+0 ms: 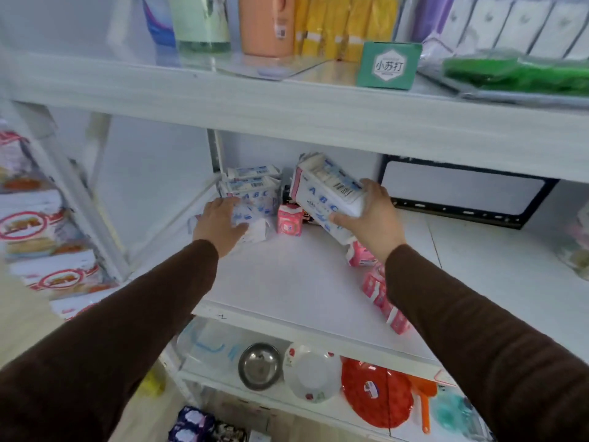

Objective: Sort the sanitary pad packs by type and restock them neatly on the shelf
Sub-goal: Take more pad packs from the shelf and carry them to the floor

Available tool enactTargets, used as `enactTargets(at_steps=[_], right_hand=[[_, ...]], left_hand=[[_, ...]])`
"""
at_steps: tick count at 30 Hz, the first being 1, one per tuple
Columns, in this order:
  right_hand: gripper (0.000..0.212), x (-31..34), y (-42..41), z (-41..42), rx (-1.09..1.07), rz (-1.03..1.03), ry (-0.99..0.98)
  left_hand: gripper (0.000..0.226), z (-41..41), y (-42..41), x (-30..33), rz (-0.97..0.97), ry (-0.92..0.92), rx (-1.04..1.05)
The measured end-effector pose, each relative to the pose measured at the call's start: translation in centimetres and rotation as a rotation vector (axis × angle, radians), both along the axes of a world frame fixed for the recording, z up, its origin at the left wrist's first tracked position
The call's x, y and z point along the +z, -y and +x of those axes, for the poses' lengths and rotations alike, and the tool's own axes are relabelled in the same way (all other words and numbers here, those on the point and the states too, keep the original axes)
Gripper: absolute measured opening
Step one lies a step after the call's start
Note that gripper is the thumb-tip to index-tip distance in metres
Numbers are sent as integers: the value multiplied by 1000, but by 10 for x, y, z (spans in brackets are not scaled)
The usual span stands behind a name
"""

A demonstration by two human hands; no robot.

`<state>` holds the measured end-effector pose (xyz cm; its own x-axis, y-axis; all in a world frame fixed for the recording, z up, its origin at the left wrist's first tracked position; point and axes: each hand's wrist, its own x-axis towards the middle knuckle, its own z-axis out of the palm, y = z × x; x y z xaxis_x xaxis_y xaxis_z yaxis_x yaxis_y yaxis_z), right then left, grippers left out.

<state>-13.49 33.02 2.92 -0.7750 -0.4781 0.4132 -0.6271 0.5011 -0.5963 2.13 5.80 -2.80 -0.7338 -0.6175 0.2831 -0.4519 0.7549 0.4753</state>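
On the white middle shelf (287,282), my right hand (366,215) grips a white ABC pad pack (328,189) with a pink end, held tilted above the board. My left hand (220,223) lies flat on a blue-and-white ABC pack (251,223) lying at the back left. Behind that pack, more blue-and-white packs (251,183) are stacked against the rear wall. A small pink pack (289,220) stands between my hands. Several pink packs (379,288) lie in a loose row along the right, partly hidden by my right sleeve.
A black-framed panel (462,199) leans at the shelf's back right. The upper shelf holds a green box (387,65), bottles and yellow packs. Below sit a steel bowl (259,365), a white bowl and an orange plate (376,393). Red-printed packages (38,224) fill the left rack.
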Motion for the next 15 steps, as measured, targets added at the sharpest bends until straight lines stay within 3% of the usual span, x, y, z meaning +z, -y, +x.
enactTargets(at_steps=[7, 12, 15], right_hand=[[87, -23, 24, 25, 21, 111, 120], [93, -25, 23, 30, 11, 141, 122], [94, -25, 21, 32, 13, 151, 135]], left_hand=[[64, 35, 54, -11, 150, 101, 268], [79, 31, 60, -15, 283, 140, 261], [70, 30, 58, -18, 355, 107, 214]])
